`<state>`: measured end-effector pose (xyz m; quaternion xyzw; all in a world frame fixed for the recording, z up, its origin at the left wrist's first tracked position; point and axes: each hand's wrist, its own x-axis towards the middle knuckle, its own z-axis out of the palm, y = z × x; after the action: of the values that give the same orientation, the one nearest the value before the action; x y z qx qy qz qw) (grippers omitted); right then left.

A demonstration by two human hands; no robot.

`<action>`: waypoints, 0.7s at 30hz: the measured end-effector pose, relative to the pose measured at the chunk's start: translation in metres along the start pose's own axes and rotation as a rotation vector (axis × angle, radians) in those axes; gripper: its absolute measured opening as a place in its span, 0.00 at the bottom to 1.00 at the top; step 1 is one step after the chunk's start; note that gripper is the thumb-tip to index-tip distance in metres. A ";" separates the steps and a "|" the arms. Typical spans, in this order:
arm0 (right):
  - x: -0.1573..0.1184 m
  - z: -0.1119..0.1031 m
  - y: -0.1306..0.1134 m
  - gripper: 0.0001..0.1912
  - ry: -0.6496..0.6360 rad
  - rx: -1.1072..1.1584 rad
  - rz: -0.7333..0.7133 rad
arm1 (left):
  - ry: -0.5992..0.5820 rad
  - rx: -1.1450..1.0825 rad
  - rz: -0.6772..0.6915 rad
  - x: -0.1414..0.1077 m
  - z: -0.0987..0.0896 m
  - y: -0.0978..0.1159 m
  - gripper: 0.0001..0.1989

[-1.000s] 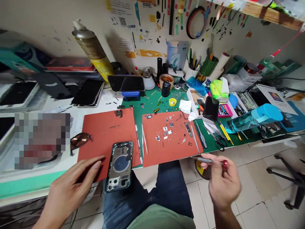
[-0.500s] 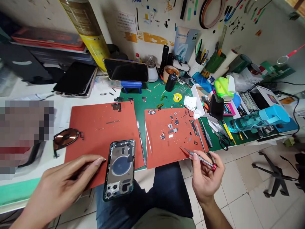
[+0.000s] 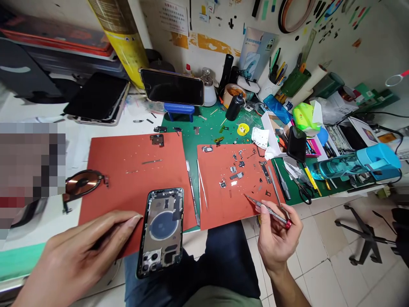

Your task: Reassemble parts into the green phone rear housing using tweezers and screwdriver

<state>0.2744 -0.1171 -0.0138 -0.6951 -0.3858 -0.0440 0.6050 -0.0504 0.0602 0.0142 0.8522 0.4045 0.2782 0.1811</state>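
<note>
My right hand (image 3: 279,238) is closed around a slim metal screwdriver (image 3: 270,212) with a red end cap. Its tip points left, over the right orange mat. My left hand (image 3: 86,247) is pinched closed over the left mat, thumb and index fingertips at the left edge of a phone housing (image 3: 163,226). Whatever lies between those fingertips is too small or hidden to name. The housing's inside faces up, with a round charging coil and camera openings; its lower end overhangs the table edge above my lap. Small phone parts (image 3: 237,175) lie scattered on the right mat.
Two orange mats (image 3: 121,153) lie on a green work surface (image 3: 204,140). Tweezers (image 3: 201,183) and a pry tool (image 3: 192,192) lie between them. A phone (image 3: 172,87) leans on a blue stand behind. Scissors (image 3: 303,193) and a blue bottle (image 3: 348,164) are at right.
The view has shifted slightly, so the table things sit a little differently in the frame. Both hands keep their grips, and the housing stays almost where it was.
</note>
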 end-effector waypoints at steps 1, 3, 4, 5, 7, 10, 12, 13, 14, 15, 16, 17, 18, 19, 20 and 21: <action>0.000 0.000 -0.001 0.26 -0.001 0.003 0.011 | -0.010 -0.027 0.006 -0.002 0.000 -0.002 0.16; 0.000 0.001 -0.003 0.25 0.012 0.015 0.041 | -0.028 -0.054 -0.005 -0.007 0.002 -0.007 0.10; 0.001 0.001 -0.005 0.25 0.026 0.019 0.059 | -0.034 -0.056 -0.022 -0.009 0.003 -0.009 0.08; 0.001 0.001 -0.008 0.24 0.039 0.021 0.073 | -0.040 -0.059 -0.036 -0.012 0.004 -0.011 0.07; 0.003 0.000 -0.014 0.24 0.069 0.026 0.101 | -0.036 -0.069 -0.048 -0.015 0.006 -0.015 0.07; 0.007 0.000 -0.025 0.24 0.119 0.055 0.165 | -0.042 -0.096 -0.040 -0.014 0.006 -0.014 0.06; 0.009 0.001 -0.032 0.24 0.147 0.101 0.235 | -0.041 -0.135 -0.026 -0.009 0.002 -0.009 0.05; 0.009 0.002 -0.036 0.24 0.149 0.133 0.279 | -0.033 -0.163 -0.007 -0.006 0.000 -0.004 0.05; 0.008 0.005 -0.039 0.24 0.140 0.172 0.327 | -0.034 -0.193 0.018 -0.003 -0.003 0.001 0.05; 0.007 0.008 -0.043 0.24 0.121 0.215 0.374 | -0.040 -0.229 0.053 0.000 -0.006 0.007 0.05; 0.004 0.012 -0.046 0.23 0.092 0.260 0.415 | -0.039 -0.260 0.081 0.003 -0.008 0.012 0.06; 0.000 0.017 -0.051 0.23 0.057 0.303 0.447 | -0.039 -0.281 0.105 0.006 -0.009 0.016 0.06; -0.005 0.023 -0.055 0.22 0.016 0.341 0.469 | -0.033 -0.293 0.127 0.009 -0.009 0.020 0.07; -0.011 0.030 -0.061 0.21 -0.029 0.374 0.485 | -0.027 -0.298 0.153 0.011 -0.009 0.022 0.08; -0.018 0.037 -0.067 0.21 -0.069 0.399 0.497 | -0.030 -0.296 0.173 0.012 -0.008 0.023 0.08; -0.026 0.044 -0.074 0.20 -0.118 0.422 0.506 | -0.033 -0.289 0.193 0.012 -0.007 0.022 0.08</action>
<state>0.1951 -0.0934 0.0203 -0.6294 -0.2361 0.2290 0.7040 -0.0348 0.0570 0.0354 0.8565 0.2738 0.3356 0.2808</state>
